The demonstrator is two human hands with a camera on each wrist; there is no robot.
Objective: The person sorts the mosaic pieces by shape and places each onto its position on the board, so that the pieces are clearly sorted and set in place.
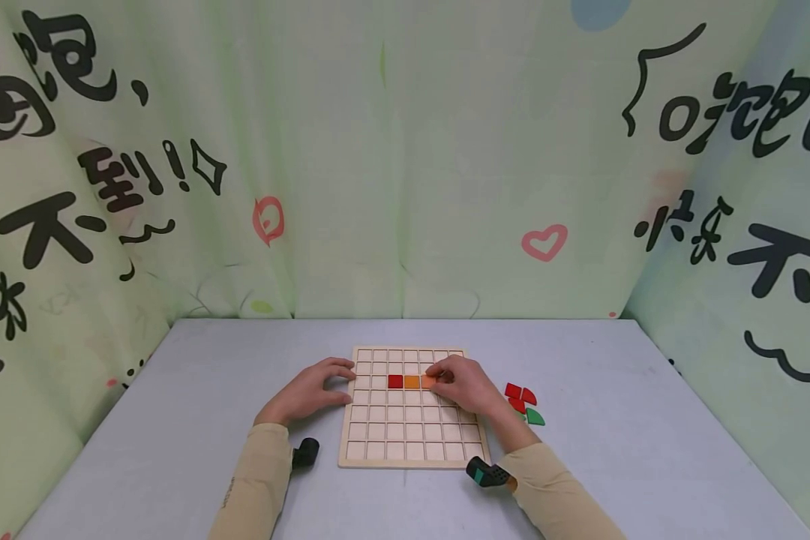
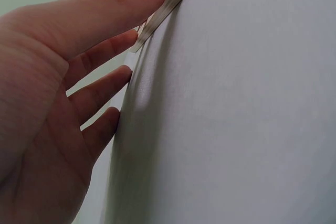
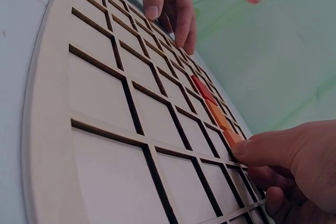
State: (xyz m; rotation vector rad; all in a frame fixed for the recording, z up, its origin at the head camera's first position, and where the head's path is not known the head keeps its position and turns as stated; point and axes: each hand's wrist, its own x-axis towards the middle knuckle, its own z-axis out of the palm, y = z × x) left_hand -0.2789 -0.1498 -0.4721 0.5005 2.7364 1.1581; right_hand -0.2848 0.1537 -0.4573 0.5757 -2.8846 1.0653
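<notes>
A wooden grid board [image 1: 412, 464] with square cells lies on the table. In one of its upper rows sit a red square tile [image 1: 395, 382], an orange square tile [image 1: 412, 382] and, to their right, a lighter orange tile [image 3: 232, 138]. My right hand [image 1: 464, 384] pinches this last tile at its right side, thumb against it; the index fingertip is hidden behind the thumb in the right wrist view. At the board's left edge, my left hand [image 1: 313, 390] rests with fingers spread and fairly straight, thumb and fingertips touching the frame [image 2: 170, 4].
Right of the board, beside my right forearm, lie several loose red pieces [image 1: 513, 391] and a green piece [image 1: 535, 417], some with a rounded edge. The white table [image 1: 243, 345] is bounded by printed curtains [image 1: 405, 187] at the back and sides.
</notes>
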